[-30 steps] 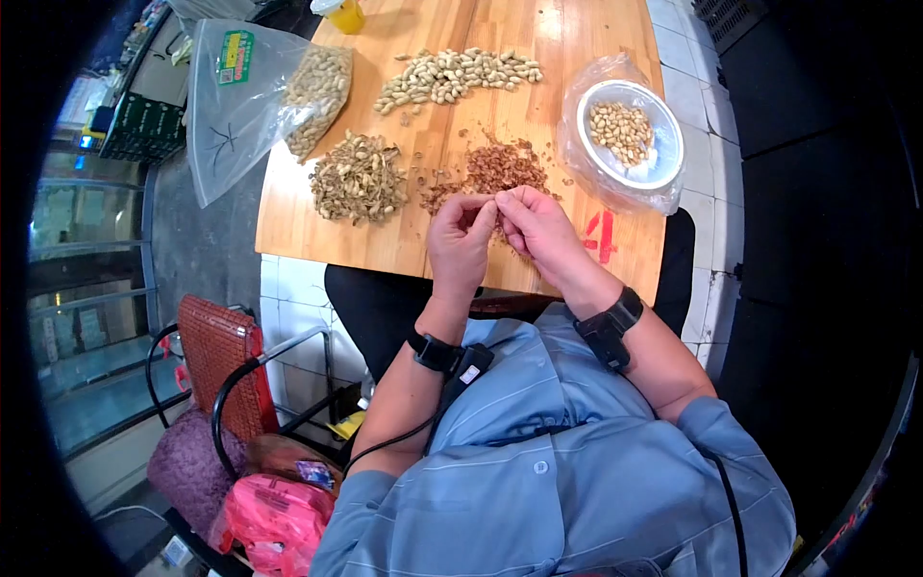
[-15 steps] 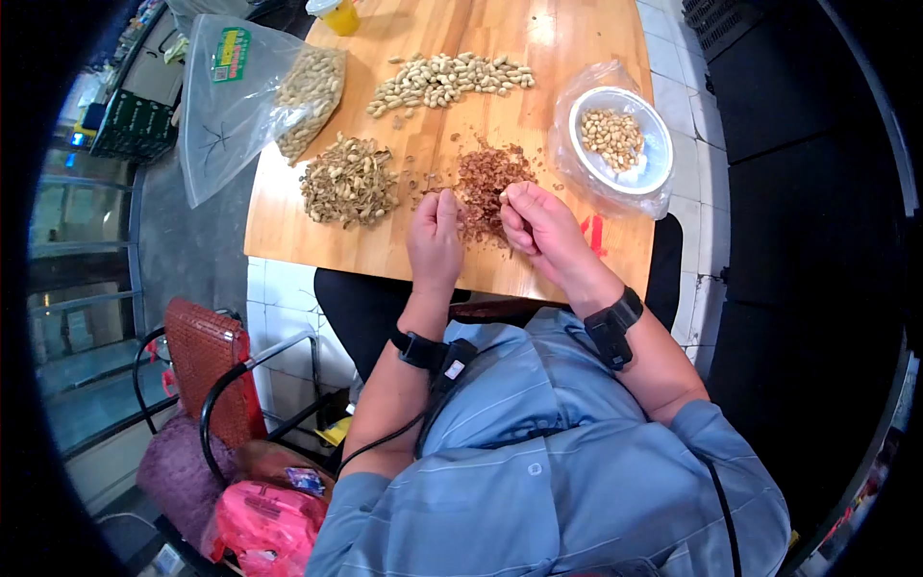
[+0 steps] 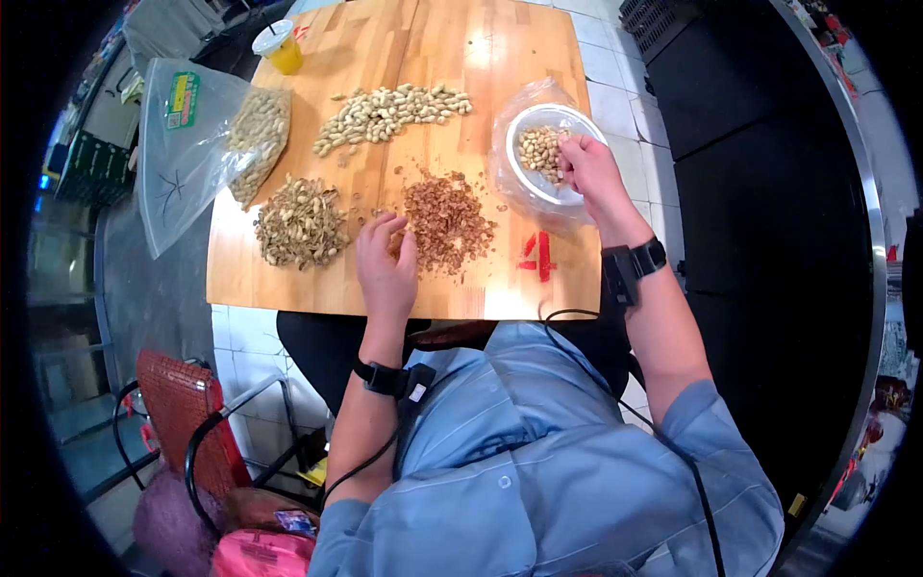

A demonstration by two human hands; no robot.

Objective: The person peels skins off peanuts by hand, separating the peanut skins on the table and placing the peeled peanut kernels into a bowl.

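Note:
Over the white bowl (image 3: pixel 552 110) on the right, my right hand (image 3: pixel 598 177) has its thumb and fingers pinched together. What sits between those fingertips, if anything, is too small to make out. Shelled peanuts (image 3: pixel 540 152) lie in the bowl, partly behind the hand. My left hand (image 3: pixel 386 269) is open, its fingers curved and apart, just left of a heap of reddish peanut skins (image 3: pixel 447 223). Left of that hand is a pile of broken peanut shells (image 3: pixel 300 223). Unshelled peanuts (image 3: pixel 392 113) spread in a band farther back.
A clear plastic bag (image 3: pixel 183 159) of unshelled peanuts hangs over the table's left edge. A lidded cup of yellow drink (image 3: pixel 281 50) stands at the back left. Clear plastic film surrounds the bowl. A red chair (image 3: pixel 183 409) is at lower left; a black cable crosses my lap.
My right hand has moved from above the skins to the bowl. My left hand has gone from closed to open, staying beside the skins. The view has shifted, showing more of the table's right side.

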